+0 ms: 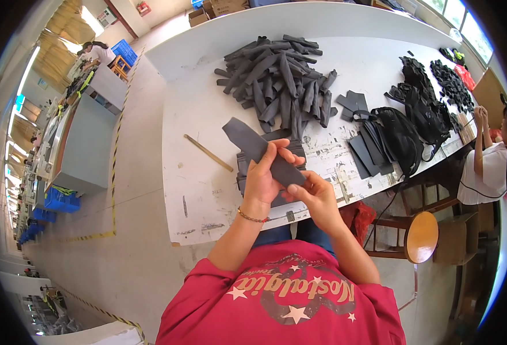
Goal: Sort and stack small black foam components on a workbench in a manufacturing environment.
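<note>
A flat dark grey strip of fabric-like sheet [245,138] slants across both my hands above the white table's front part. My left hand [263,177] grips its middle, with the thumb on top and the fingers behind. At its lower right end, my right hand [315,198] pinches the strip between thumb and fingers. Underneath, partly hidden by my hands, lies a stack of similar dark pieces [243,167]. A large heap of rolled or folded dark grey pieces [288,75] lies beyond it. Left of my hands rests a thin wooden stick [208,153].
The white table [184,115] has a raised back panel. Flat dark sheets [368,148], a black bag-like item [400,135] and black piles [417,77] lie to the right. A wooden stool [421,237] stands near right. Another person [486,172] sits at the far right.
</note>
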`<state>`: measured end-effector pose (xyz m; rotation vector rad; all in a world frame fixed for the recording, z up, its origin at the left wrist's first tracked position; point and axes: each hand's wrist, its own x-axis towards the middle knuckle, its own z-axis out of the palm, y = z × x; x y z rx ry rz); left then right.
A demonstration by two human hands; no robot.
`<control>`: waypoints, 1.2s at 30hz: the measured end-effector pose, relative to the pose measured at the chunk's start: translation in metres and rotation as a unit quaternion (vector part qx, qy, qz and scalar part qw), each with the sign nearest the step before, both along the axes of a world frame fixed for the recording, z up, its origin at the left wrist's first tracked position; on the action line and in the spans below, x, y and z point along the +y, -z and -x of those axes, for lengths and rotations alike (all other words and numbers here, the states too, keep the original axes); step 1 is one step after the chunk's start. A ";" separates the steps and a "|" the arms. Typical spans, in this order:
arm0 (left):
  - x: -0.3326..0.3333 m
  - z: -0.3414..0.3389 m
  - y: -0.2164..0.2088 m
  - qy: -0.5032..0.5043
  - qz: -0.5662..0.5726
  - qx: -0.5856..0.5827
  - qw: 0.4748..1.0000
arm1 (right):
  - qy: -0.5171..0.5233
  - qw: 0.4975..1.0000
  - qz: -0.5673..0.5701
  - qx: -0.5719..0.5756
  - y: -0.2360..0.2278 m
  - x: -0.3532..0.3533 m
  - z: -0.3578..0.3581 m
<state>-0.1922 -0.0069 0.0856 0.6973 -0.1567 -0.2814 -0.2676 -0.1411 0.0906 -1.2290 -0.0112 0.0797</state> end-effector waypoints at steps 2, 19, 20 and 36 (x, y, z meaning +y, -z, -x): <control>-0.005 -0.001 0.003 -0.002 0.024 -0.003 1.000 | 0.016 1.000 -0.003 0.012 0.000 0.003 -0.006; -0.012 0.002 0.015 -0.029 0.105 -0.012 0.994 | 0.021 0.999 0.011 0.042 0.001 -0.014 -0.009; -0.011 0.002 0.013 -0.029 0.108 -0.009 0.994 | 0.018 0.999 0.001 0.036 0.001 -0.017 -0.009; 0.070 0.022 0.035 -0.260 -0.349 0.049 0.899 | 0.069 0.956 0.283 -0.029 0.033 -0.041 -0.031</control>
